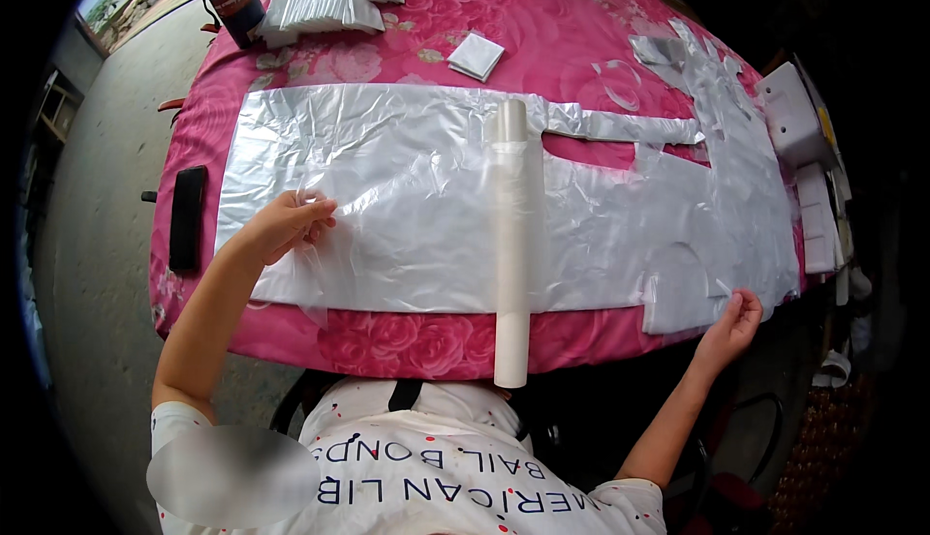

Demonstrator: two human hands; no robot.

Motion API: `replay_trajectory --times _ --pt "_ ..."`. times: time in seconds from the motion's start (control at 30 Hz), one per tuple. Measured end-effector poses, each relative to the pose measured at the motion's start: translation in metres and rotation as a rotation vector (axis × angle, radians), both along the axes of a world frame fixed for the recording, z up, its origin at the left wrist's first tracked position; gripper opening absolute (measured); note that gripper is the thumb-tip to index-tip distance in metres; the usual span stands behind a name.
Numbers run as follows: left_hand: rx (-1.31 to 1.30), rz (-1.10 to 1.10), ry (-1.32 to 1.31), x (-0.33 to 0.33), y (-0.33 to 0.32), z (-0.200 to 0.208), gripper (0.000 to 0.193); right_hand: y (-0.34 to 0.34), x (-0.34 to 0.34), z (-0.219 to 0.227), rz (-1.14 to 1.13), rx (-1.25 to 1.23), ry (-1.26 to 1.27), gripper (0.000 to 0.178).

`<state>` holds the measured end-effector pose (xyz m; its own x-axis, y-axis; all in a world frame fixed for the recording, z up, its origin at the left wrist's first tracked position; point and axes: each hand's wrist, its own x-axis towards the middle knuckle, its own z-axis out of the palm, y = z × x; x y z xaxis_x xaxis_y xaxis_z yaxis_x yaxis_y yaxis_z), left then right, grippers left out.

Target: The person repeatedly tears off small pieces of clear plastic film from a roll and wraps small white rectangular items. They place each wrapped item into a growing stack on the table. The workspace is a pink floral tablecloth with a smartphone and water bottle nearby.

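A stack of thin, whitish plastic bags [417, 196] with cut-out handles lies flat across the table. On its left part, my left hand [283, 225] pinches a crumpled fold of clear plastic bag, lifted slightly off the stack. My right hand [733, 327] is at the near right, by the handle end, its fingertips closed on the thin plastic there. Between the hands a long pale tube [512, 274] rests across the bags, its near end sticking out past the table's front edge.
Folded plastic packets [325, 2] stand in rows at the far left, beside a dark flask [231, 2]. One folded square [476, 56] lies behind the tube. A black oblong object [188, 220] sits by the left edge. White boxes [790, 114] line the right edge. A pink flowered cloth [426, 346] covers the table.
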<state>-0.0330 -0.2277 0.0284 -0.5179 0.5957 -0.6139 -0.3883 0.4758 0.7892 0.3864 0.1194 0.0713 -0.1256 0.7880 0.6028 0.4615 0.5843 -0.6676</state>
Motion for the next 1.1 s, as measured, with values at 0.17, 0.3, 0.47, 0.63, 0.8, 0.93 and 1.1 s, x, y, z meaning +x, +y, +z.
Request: replay_trajectory --times 0.17,0.3,0.47,0.63,0.8,0.93,1.1 --pt "0.014 -0.099 0.008 -0.021 -0.002 0.004 0.018 -0.155 -0.075 -0.006 0.568 -0.222 -0.67 0.049" --pt "0.029 -0.141 -0.026 -0.041 -0.011 0.001 0.021 -0.17 -0.091 -0.015 0.542 -0.481 -1.009 0.05" --pt "-0.137 -0.272 0.087 -0.069 -0.035 0.014 0.012 -0.158 -0.081 -0.025 0.58 -0.552 -0.854 0.043" --pt "-0.484 -0.349 0.777 -0.07 -0.035 0.047 0.016 -0.161 -0.08 -0.025 0.594 -0.588 -0.861 0.042" --pt "0.114 -0.289 1.283 0.013 0.058 0.064 0.02 -0.159 -0.079 -0.028 0.582 -0.614 -0.863 0.041" --pt "0.434 -0.436 1.237 0.102 0.12 0.012 0.044 -0.16 -0.08 -0.025 0.625 -0.622 -0.865 0.042" --pt "0.355 -0.373 1.194 0.13 0.153 -0.029 0.053 -0.159 -0.078 -0.025 0.643 -0.661 -0.881 0.043"
